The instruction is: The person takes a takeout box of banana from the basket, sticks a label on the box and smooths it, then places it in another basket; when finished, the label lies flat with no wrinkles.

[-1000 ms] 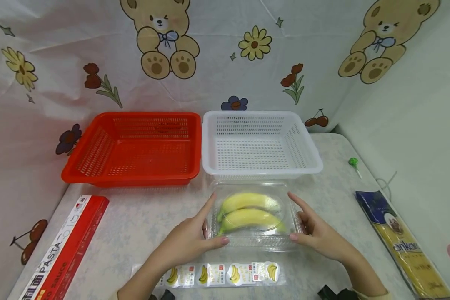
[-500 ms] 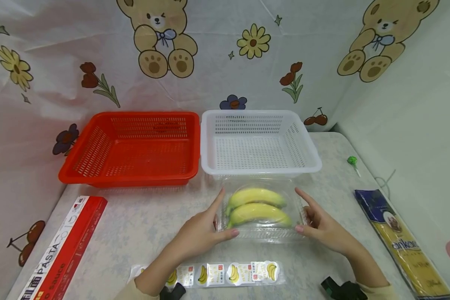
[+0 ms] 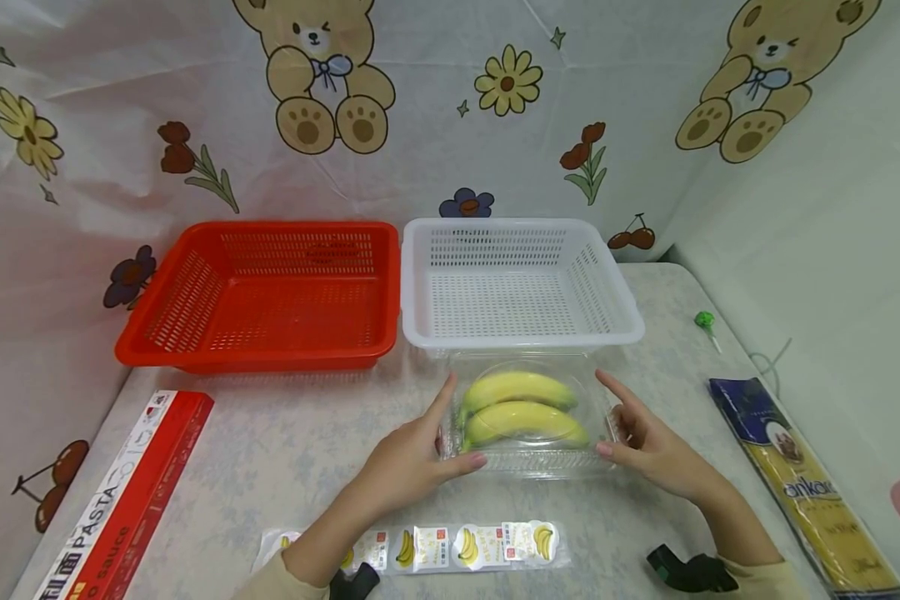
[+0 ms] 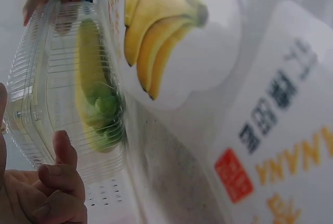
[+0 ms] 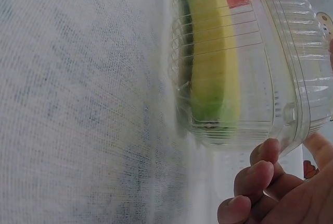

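A clear plastic clamshell box (image 3: 532,462) with its lid down sits on the table in front of the white basket. Two greenish-yellow bananas (image 3: 525,421) lie side by side inside it. My left hand (image 3: 408,458) holds the box's left side, thumb at the near corner and index finger pointing along the side. On the opposite side my right hand (image 3: 656,450) holds the box in the same way. The right wrist view shows curled fingers (image 5: 255,177) by the box's rim; similarly bent fingers (image 4: 62,177) show in the left wrist view.
Behind stand a red basket (image 3: 285,367) and a white basket (image 3: 525,342). A strip of banana stickers (image 3: 431,548) lies nearest the person. A red pasta box (image 3: 157,467) is at left. At right lie a yellow-and-blue packet (image 3: 802,483) and a green lollipop (image 3: 705,320).
Both hands have moved the box a little away from the person and to the right, closer to the white basket. The baskets and stickers stay put.
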Available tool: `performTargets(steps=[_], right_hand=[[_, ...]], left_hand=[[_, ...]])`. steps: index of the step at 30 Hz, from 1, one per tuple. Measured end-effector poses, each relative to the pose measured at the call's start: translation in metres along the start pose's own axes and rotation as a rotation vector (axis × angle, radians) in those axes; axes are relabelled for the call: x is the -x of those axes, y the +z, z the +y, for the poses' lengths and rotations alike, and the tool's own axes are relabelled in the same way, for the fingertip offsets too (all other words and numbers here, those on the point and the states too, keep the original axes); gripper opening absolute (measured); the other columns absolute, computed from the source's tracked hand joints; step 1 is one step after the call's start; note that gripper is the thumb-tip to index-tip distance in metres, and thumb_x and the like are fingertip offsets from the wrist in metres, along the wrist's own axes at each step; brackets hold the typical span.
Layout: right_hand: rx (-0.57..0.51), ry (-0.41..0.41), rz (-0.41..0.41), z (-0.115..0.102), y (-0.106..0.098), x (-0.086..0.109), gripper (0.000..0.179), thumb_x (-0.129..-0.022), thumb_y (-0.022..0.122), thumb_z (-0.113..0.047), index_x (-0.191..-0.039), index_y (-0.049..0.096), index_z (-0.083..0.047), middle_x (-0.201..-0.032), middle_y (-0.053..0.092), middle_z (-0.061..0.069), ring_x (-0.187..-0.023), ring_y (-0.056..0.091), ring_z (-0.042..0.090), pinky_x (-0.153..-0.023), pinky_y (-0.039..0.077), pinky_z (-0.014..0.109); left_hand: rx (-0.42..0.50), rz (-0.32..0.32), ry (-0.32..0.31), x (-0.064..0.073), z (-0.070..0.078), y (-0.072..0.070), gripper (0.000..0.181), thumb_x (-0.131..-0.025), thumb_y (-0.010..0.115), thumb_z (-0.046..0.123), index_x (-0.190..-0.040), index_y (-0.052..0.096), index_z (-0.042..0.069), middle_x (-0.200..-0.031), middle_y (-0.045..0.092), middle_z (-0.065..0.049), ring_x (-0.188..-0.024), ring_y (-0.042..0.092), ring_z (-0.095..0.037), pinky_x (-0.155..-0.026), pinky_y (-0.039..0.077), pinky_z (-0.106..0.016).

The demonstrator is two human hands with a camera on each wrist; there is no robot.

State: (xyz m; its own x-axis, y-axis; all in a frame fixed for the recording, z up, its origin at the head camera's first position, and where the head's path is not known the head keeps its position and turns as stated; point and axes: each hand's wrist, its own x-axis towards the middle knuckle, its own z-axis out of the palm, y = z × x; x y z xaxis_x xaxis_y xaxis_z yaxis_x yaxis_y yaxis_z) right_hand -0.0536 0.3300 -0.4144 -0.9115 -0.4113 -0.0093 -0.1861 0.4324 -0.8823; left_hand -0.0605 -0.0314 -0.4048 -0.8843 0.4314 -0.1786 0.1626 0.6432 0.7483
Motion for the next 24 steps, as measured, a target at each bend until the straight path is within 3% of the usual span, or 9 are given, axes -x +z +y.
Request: performTargets(steps=[3,6,10,15,17,20,22,24], right_hand=[[0.068,0.015,0.024,-0.002,0.0,0.002,0.089,-0.093,0.066,-0.004,-0.161,0.011,-0.021,-0.085,0.045,0.007,-0.064,0.043,0.01,-0.052,0.042,0.027],[0.148,0.028,0.055,-0.005,0.002,0.005,0.086,-0.093,0.068,-0.01,-0.16,0.015,-0.022,-0.091,0.044,0.009,-0.065,0.042,0.01,-0.054,0.041,0.027],[0.257,0.019,0.109,-0.011,0.005,0.009,0.083,-0.092,0.07,-0.014,-0.159,0.021,-0.022,-0.097,0.04,0.008,-0.068,0.038,0.012,-0.055,0.038,0.026],[0.388,-0.038,0.226,-0.023,0.012,0.018,0.08,-0.086,0.077,-0.012,-0.154,0.036,-0.02,-0.091,0.036,-0.001,-0.069,0.032,0.009,-0.054,0.033,0.025],[0.406,-0.086,0.271,-0.029,0.015,0.022,0.078,-0.081,0.08,-0.008,-0.15,0.044,-0.018,-0.087,0.036,-0.004,-0.068,0.032,0.007,-0.053,0.033,0.023],[0.365,-0.162,0.296,-0.039,0.023,0.032,0.073,-0.076,0.081,0.001,-0.142,0.053,-0.015,-0.084,0.042,-0.009,-0.062,0.036,0.004,-0.05,0.035,0.02],[0.293,-0.223,0.264,-0.045,0.028,0.038,0.069,-0.075,0.079,0.007,-0.138,0.056,-0.01,-0.083,0.044,-0.01,-0.058,0.037,0.004,-0.048,0.036,0.019],[0.211,-0.253,0.208,-0.049,0.035,0.044,0.065,-0.076,0.077,0.011,-0.134,0.058,-0.008,-0.081,0.047,-0.011,-0.056,0.039,0.002,-0.047,0.037,0.017]], left_hand=[[-0.039,0.017,0.0,0.0,0.001,0.001,0.108,-0.079,0.065,0.072,-0.157,-0.005,0.043,-0.074,0.057,0.003,-0.058,0.05,-0.013,-0.049,0.04,-0.029],[-0.105,0.052,-0.001,0.002,0.002,0.001,0.107,-0.08,0.065,0.071,-0.159,-0.001,0.04,-0.105,0.071,-0.003,-0.083,0.068,-0.022,-0.058,0.049,-0.035],[-0.16,0.109,0.002,0.006,0.007,0.001,0.105,-0.079,0.063,0.074,-0.159,0.005,0.039,-0.148,0.053,-0.007,-0.123,0.062,-0.031,-0.076,0.056,-0.048],[-0.164,0.165,0.063,0.019,0.017,0.003,0.097,-0.081,0.053,0.08,-0.158,0.01,0.041,-0.151,0.049,0.001,-0.125,0.061,-0.025,-0.086,0.055,-0.051],[-0.159,0.178,0.126,0.026,0.022,0.004,0.09,-0.085,0.052,0.077,-0.158,0.012,0.041,-0.15,0.05,0.003,-0.125,0.061,-0.022,-0.088,0.055,-0.05],[-0.147,0.201,0.237,0.038,0.029,0.009,0.077,-0.089,0.057,0.067,-0.154,0.028,0.038,-0.114,0.068,0.009,-0.091,0.066,-0.006,-0.069,0.055,-0.03],[-0.109,0.179,0.289,0.045,0.032,0.012,0.061,-0.091,0.061,0.06,-0.142,0.043,0.034,-0.086,0.061,0.01,-0.066,0.052,0.001,-0.057,0.044,-0.02],[-0.076,0.135,0.323,0.051,0.033,0.017,0.046,-0.091,0.062,0.057,-0.126,0.051,0.031,-0.071,0.046,0.008,-0.055,0.032,0.001,-0.049,0.031,-0.016]])
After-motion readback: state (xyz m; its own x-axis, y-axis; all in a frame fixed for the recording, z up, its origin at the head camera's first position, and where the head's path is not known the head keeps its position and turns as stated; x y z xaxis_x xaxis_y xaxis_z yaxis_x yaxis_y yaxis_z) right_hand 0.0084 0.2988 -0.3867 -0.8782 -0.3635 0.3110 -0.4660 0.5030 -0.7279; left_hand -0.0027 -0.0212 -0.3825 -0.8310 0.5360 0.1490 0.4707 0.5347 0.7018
